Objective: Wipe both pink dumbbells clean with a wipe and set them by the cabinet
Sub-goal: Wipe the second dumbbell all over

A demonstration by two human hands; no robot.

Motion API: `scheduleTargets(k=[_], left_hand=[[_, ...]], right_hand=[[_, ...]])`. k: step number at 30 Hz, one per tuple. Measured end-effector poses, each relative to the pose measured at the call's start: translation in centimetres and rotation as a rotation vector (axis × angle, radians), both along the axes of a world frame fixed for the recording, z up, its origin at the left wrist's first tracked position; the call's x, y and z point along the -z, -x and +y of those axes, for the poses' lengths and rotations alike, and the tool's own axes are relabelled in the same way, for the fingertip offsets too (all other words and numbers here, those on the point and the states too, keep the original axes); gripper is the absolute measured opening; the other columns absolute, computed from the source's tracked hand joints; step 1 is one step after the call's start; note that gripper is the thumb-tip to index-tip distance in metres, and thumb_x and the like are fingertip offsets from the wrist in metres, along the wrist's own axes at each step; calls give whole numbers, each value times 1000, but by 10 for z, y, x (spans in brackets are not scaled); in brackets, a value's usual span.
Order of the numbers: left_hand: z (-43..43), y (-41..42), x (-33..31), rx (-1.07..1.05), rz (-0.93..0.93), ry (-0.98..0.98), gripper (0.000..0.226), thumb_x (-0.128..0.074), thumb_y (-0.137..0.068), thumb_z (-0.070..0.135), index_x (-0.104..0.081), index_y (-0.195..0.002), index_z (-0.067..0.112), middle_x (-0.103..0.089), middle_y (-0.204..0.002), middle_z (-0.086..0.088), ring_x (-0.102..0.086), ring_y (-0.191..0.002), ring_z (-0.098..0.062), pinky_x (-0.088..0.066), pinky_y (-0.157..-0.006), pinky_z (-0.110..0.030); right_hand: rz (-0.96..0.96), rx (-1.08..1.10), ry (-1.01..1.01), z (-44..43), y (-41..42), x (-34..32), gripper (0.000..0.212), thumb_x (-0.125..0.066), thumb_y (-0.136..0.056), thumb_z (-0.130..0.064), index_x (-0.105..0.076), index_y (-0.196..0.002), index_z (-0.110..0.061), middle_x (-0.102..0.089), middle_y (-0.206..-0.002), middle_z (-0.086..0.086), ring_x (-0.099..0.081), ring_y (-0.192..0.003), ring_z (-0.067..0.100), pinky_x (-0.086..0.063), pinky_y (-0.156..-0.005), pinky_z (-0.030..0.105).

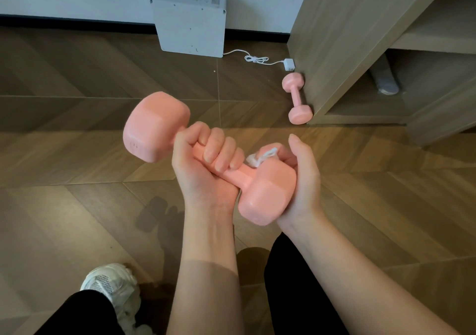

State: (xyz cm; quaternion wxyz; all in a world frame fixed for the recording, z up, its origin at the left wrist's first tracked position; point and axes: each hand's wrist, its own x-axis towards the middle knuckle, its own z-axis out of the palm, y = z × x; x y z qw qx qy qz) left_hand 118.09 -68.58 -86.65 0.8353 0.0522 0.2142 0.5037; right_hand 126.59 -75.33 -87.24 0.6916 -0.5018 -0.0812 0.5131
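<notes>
Pink dumbbells: two, the held dumbbell [154,125] and the floor dumbbell [296,97]. One wipe [260,155]. Two hands: left hand [203,169], right hand [304,180]. One cabinet [347,38]. One white panel [190,25]. One power adapter [289,64]. One shoe [113,283].

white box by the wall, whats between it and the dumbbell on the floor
Head view: a white cable and its adapter lie between the white box and that dumbbell.

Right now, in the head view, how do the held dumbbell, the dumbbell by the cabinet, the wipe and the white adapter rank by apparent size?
1. held dumbbell, enlarged by nearness; the pair may truly match
2. floor dumbbell
3. wipe, only partly visible
4. adapter
</notes>
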Motion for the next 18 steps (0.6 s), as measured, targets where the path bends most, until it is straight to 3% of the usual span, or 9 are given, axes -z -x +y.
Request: scheduleTargets(k=[2, 4, 6, 8, 13, 16, 18], left_hand=[[-1, -6, -2, 2, 106, 62, 22, -59, -82, 19, -46, -65, 18, -38, -48, 6, -34, -39, -9, -37, -42, -21], [0, -13, -5, 30, 237, 177, 21, -61, -89, 22, -49, -73, 16, -45, -53, 4, -41, -42, -10, -42, -47, -22], [0, -17, -4, 44, 284, 305, 23, -64, -89, 23, -50, -73, 15, -46, -54, 4, -43, -41, -10, -43, -45, -20], [-2, -18, -3, 39, 251, 372, 26, -64, -89, 25, -47, -71, 17, -42, -52, 4, -38, -39, -9, -39, -43, -18], [-1, -12, 4, 1, 186, 283, 30, -57, -84, 22, -41, -59, 19, -31, -48, 6, -28, -37, -10, -32, -40, -19], [-3, -8, 7, -5, 134, 185, 26, -56, -79, 19, -40, -58, 19, -31, -45, 6, -27, -37, -10, -32, -40, -21], [-6, -6, 9, 9, 22, 124, 24, -58, -73, 19, -39, -58, 19, -32, -42, 7, -28, -34, -9, -31, -38, -20]], right_hand=[[-117, 39, 6, -1, -1, 0, 43, -49, -81, -49, -65, -54, -19, -62, -63, -1, -61, -65, 15, -50, -70, 32], [-484, 89, -80, -3, -3, -4, 44, -44, -84, -43, -65, -59, -13, -64, -65, -3, -62, -69, 14, -47, -69, 26], [-897, 77, -267, -7, -7, -4, 41, -36, -90, -24, -62, -64, -5, -63, -68, -5, -62, -69, 11, -45, -66, 21], [-1022, 37, -327, -9, -7, -1, 41, -31, -92, -15, -62, -68, -6, -63, -71, -3, -61, -69, 11, -43, -66, 22], [-789, 51, -81, -10, -5, 8, 55, -31, -87, -41, -64, -67, -1, -65, -68, 0, -61, -69, 9, -45, -62, 17], [-453, 23, 63, -6, -7, 8, 54, -37, -80, -58, -66, -56, -19, -64, -65, 0, -61, -68, 15, -48, -65, 27], [-93, -15, 102, -4, -10, 9, 55, -42, -79, -60, -62, -49, -19, -60, -61, -1, -61, -64, 14, -49, -70, 31]])
